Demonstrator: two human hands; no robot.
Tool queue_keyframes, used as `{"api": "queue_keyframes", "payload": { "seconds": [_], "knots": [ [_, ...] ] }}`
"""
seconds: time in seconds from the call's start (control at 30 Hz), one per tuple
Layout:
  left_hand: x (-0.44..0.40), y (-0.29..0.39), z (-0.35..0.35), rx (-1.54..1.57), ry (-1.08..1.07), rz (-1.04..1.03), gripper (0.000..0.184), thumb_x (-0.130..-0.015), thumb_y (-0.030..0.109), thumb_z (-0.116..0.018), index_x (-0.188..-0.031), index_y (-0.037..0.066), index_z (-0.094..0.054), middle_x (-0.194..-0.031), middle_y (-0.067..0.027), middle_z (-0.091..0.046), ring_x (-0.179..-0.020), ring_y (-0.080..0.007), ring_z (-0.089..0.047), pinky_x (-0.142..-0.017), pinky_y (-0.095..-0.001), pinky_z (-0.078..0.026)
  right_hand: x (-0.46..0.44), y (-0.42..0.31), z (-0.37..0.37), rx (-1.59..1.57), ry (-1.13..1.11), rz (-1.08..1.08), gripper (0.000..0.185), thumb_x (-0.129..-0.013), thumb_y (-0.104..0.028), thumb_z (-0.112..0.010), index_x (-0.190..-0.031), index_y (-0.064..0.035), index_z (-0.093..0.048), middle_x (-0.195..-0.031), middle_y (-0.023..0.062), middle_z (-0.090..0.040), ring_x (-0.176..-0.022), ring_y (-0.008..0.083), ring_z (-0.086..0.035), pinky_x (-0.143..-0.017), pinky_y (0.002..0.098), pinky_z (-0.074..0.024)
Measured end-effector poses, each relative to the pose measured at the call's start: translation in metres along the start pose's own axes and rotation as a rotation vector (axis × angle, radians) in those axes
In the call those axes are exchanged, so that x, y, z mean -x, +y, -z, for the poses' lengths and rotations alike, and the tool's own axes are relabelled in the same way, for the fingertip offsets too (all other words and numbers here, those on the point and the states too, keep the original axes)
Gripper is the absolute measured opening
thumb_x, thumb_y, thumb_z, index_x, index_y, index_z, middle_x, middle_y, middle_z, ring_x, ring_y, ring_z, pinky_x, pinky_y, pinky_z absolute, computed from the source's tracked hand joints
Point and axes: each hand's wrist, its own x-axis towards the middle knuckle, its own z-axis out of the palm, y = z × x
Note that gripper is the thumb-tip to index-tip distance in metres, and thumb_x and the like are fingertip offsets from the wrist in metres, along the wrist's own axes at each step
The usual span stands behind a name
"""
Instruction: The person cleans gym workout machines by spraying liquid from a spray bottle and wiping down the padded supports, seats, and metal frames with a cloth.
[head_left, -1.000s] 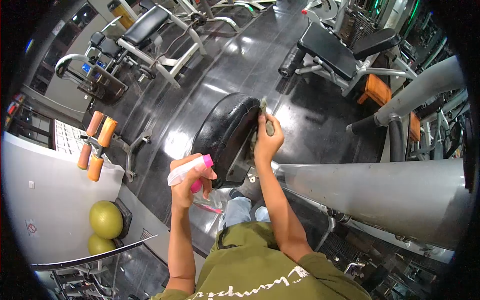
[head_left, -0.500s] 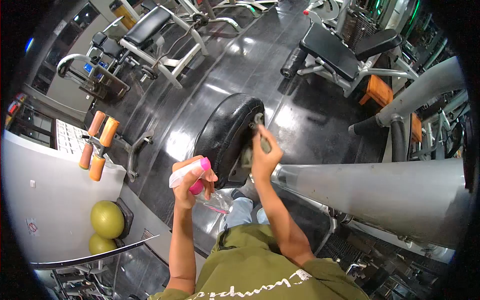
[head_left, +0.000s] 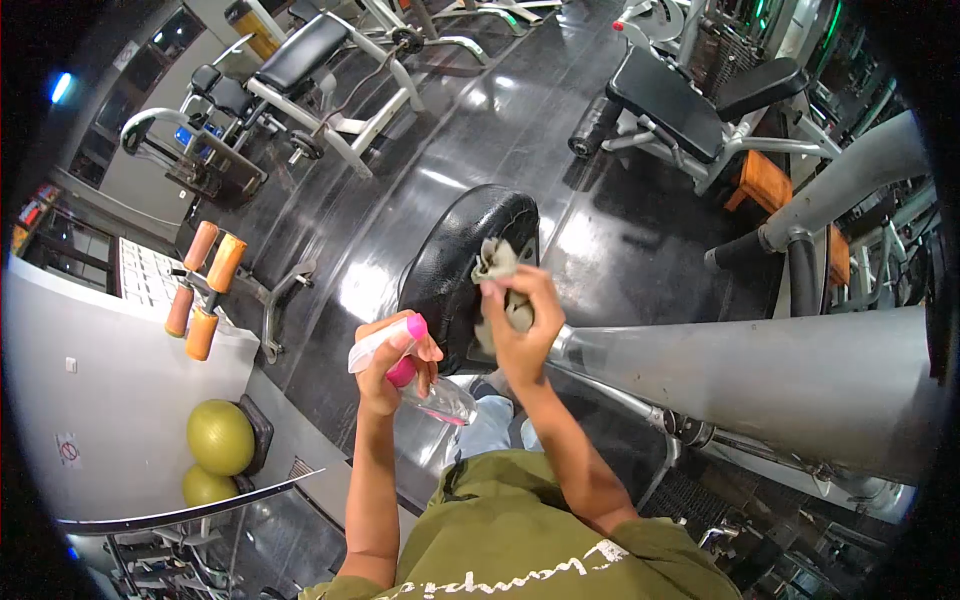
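Observation:
My left hand (head_left: 388, 365) is closed round the neck and trigger of a clear spray bottle (head_left: 445, 402) with a pink and white head, its body tilted down to the right. In my right hand (head_left: 525, 335) a crumpled greyish cloth (head_left: 496, 262) is pinched between thumb and fingers, with more of it hanging below the palm. The cloth is over the right side of a black padded seat (head_left: 450, 255); whether it touches the pad I cannot tell. Some of the seat's lower end is hidden behind my hands.
A thick grey machine tube (head_left: 750, 380) runs right from beside my right hand. Ahead are a black bench (head_left: 665, 105) and another weight bench (head_left: 303, 50). On the left are orange foam rollers (head_left: 226, 262) and green exercise balls (head_left: 220, 438) by the wall.
My right hand has drawn the cloth back and left, nearer the seat's middle, and more of the cloth shows. The left hand still holds the spray bottle much as before.

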Motion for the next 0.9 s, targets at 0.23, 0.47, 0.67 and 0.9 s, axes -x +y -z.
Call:
{"api": "queue_keyframes", "payload": {
  "seconds": [0.23,0.47,0.67,0.9],
  "knots": [
    [0.003,-0.001,-0.001,-0.012,0.033,-0.003,0.043,-0.09,0.034,-0.055,-0.072,-0.005,-0.059,-0.067,-0.0174,-0.064,-0.036,-0.0183,-0.052,-0.041,-0.0301,-0.046,-0.045,0.016,-0.004,0.105,0.044,0.11,0.027,-0.086,-0.011,-0.075,-0.113,-0.0074,-0.072,-0.099,0.0121,-0.066,-0.086,0.0219,-0.065,-0.076,0.0323,-0.0506],
    [0.003,-0.004,0.0,-0.037,0.034,-0.008,0.043,-0.09,0.034,-0.055,-0.074,-0.005,-0.059,-0.067,-0.0178,-0.063,-0.036,-0.0181,-0.052,-0.041,-0.0297,-0.046,0.017,0.009,0.001,-0.002,-0.033,0.088,0.02,-0.08,0.0,-0.075,-0.098,-0.002,-0.068,-0.096,0.0152,-0.067,-0.084,0.0281,-0.067,-0.077,0.034,-0.0516],
    [0.003,-0.005,0.001,-0.004,0.036,-0.006,0.042,-0.091,0.033,-0.055,-0.074,-0.005,-0.059,-0.067,-0.018,-0.063,-0.036,-0.0182,-0.052,-0.041,-0.0299,-0.046,0.009,0.029,0.001,0.064,-0.004,-0.081,0.016,-0.084,0.001,-0.069,-0.098,-0.0009,-0.064,-0.098,0.0167,-0.07,-0.09,0.0271,-0.069,-0.08,0.0343,-0.0524],
    [0.004,-0.006,-0.001,-0.014,0.057,-0.019,0.043,-0.09,0.034,-0.056,-0.074,-0.005,-0.059,-0.067,-0.0177,-0.063,-0.036,-0.018,-0.052,-0.041,-0.0305,-0.047,-0.004,0.041,0.0,0.168,0.071,-0.162,0.016,-0.084,-0.002,-0.07,-0.099,-0.0002,-0.064,-0.094,0.0153,-0.07,-0.087,0.0265,-0.069,-0.078,0.0357,-0.0523]
  ]
}}
